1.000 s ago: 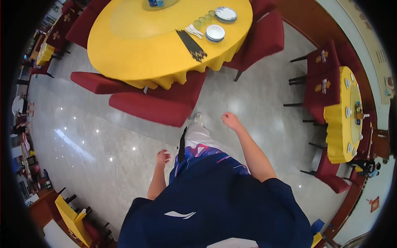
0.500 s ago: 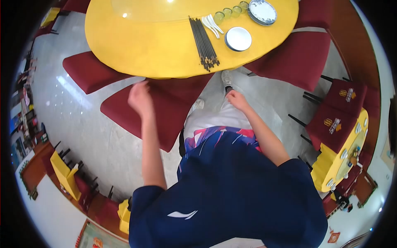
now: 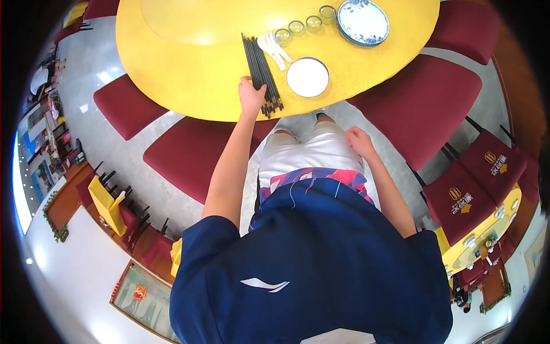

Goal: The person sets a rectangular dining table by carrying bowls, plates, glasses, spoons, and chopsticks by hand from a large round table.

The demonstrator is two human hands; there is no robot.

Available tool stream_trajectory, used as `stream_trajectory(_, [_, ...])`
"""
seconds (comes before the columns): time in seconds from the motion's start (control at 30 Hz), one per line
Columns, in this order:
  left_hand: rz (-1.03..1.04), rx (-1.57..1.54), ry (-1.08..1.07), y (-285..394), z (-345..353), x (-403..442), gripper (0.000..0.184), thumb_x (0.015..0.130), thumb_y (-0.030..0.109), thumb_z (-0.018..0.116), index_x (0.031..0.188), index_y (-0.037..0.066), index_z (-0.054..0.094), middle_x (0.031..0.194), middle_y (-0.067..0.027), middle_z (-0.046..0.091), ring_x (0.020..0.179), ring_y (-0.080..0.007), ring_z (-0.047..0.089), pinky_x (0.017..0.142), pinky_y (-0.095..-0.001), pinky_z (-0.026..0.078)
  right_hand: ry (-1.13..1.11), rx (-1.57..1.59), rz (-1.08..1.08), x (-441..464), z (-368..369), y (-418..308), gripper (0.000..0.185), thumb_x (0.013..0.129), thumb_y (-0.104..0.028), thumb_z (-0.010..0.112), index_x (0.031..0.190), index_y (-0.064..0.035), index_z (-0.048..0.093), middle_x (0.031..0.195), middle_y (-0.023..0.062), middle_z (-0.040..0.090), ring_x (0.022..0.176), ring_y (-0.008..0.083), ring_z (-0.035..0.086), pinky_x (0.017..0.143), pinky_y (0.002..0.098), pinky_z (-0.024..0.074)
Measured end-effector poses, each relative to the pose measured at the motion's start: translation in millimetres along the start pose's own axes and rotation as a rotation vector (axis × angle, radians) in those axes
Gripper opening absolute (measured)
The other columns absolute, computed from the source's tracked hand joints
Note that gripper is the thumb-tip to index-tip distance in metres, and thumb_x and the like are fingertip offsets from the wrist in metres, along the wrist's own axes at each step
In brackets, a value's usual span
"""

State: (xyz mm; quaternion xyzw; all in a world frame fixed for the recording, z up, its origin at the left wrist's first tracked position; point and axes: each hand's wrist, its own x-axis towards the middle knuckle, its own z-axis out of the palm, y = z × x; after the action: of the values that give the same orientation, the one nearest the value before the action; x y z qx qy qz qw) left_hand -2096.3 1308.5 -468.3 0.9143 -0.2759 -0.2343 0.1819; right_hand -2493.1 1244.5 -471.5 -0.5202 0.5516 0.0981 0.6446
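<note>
My left hand (image 3: pixel 252 98) is at the lower left edge of a row of dark chopsticks (image 3: pixel 261 73) on the yellow table. Its thumb and fingers lie around part of the row, partly hiding it. My right hand (image 3: pixel 359 141) hangs by my right thigh with loosely curled fingers and nothing visible in it. White spoons (image 3: pixel 274 49) lie just right of the chopsticks. A stack of small white plates (image 3: pixel 308 77) stands nearer the table edge. Several glass cups (image 3: pixel 296 27) line up behind, leading to a stack of larger blue-patterned plates (image 3: pixel 363 24).
The round yellow table (image 3: pixel 177 74) curves in front of me. Dark red chairs (image 3: pixel 186 152) stand at its edge, with another chair (image 3: pixel 421 106) to the right. A second yellow-covered table (image 3: pixel 461 255) with tableware is at the far right.
My left hand has moved forward and right, from above the chair to the chopsticks. My right hand has shifted right beside my thigh. The view has moved closer to the table.
</note>
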Motion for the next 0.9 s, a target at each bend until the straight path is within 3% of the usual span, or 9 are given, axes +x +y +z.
stream_trajectory(0.23, [-0.175,0.026,-0.051,-24,5,15,0.057,0.068,0.031,0.077,0.107,-0.006,0.060,0.094,-0.0249,0.068,0.093,-0.0384,0.067,0.084,-0.0409,0.053,0.017,0.111,0.043,18,-30,8,0.022,0.092,-0.019,0.055,0.099,-0.0013,0.066,0.081,0.0089,0.068,0.069,0.0140,0.064,0.065,0.0271,0.0526])
stream_trajectory(0.57, [-0.159,0.146,-0.267,-32,-26,19,0.047,0.076,0.030,0.069,0.097,-0.011,0.065,0.090,-0.0300,0.068,0.089,-0.0409,0.067,0.081,-0.0434,0.053,0.053,0.002,0.083,40,-56,14,0.023,0.089,-0.020,0.057,0.096,0.0000,0.066,0.077,0.0105,0.069,0.065,0.0158,0.066,0.060,0.0278,0.0526])
stream_trajectory(0.6, [-0.140,0.119,-0.252,-43,-22,19,0.043,0.079,0.029,0.067,0.094,-0.010,0.065,0.086,-0.0280,0.068,0.085,-0.0382,0.068,0.078,-0.0427,0.054,0.053,-0.003,0.081,42,-57,20,0.023,0.089,-0.020,0.057,0.096,0.0000,0.066,0.077,0.0105,0.069,0.065,0.0158,0.066,0.060,0.0278,0.0526])
stream_trajectory(0.67, [-0.125,0.086,-0.233,-54,-21,14,0.039,0.082,0.029,0.064,0.090,-0.010,0.064,0.082,-0.0260,0.068,0.082,-0.0355,0.069,0.075,-0.0419,0.054,0.002,-0.040,0.110,44,-61,26,0.023,0.090,-0.026,0.056,0.099,-0.0080,0.066,0.081,0.0052,0.069,0.068,0.0124,0.064,0.057,0.0286,0.0493])
stream_trajectory(0.73, [-0.307,-0.242,-0.359,-58,-30,1,0.033,0.090,0.026,0.057,0.088,-0.007,0.059,0.076,-0.0193,0.066,0.072,-0.0268,0.068,0.067,-0.0382,0.055,0.004,-0.041,0.118,41,-63,30,0.023,0.090,-0.027,0.056,0.099,-0.0081,0.066,0.081,0.0051,0.068,0.068,0.0124,0.064,0.057,0.0282,0.0489])
stream_trajectory(0.77, [-0.340,-0.404,-0.335,-58,-30,-10,0.025,0.098,0.021,0.049,0.094,-0.003,0.052,0.075,-0.0124,0.062,0.067,-0.0194,0.064,0.062,-0.0331,0.055,0.008,-0.037,0.128,40,-62,29,0.023,0.090,-0.027,0.056,0.099,-0.0082,0.066,0.080,0.0050,0.068,0.067,0.0124,0.063,0.056,0.0279,0.0486])
stream_trajectory(0.8, [-0.341,-0.409,-0.328,-54,-35,-20,0.025,0.098,0.021,0.049,0.094,-0.003,0.052,0.075,-0.0124,0.062,0.067,-0.0194,0.064,0.062,-0.0331,0.055,0.006,-0.043,0.122,38,-61,27,0.023,0.090,-0.027,0.056,0.099,-0.0082,0.066,0.080,0.0050,0.068,0.067,0.0124,0.063,0.056,0.0279,0.0486])
stream_trajectory(0.87, [-0.431,-0.886,-0.420,-44,-51,-42,0.022,0.102,0.020,0.046,0.106,-0.002,0.049,0.081,-0.0114,0.062,0.067,-0.0194,0.063,0.062,-0.0318,0.055,0.013,-0.057,0.101,33,-60,22,0.021,0.091,-0.024,0.056,0.097,-0.0063,0.066,0.080,0.0049,0.068,0.069,0.0131,0.064,0.059,0.0288,0.0499])
stream_trajectory(0.9, [-0.453,-0.962,-0.468,-41,-61,-52,0.018,0.104,0.018,0.045,0.109,0.002,0.047,0.083,-0.0103,0.062,0.070,-0.0188,0.062,0.066,-0.0324,0.056,0.011,-0.064,0.096,31,-58,17,0.021,0.091,-0.024,0.056,0.097,-0.0063,0.066,0.080,0.0049,0.068,0.069,0.0131,0.064,0.059,0.0288,0.0499])
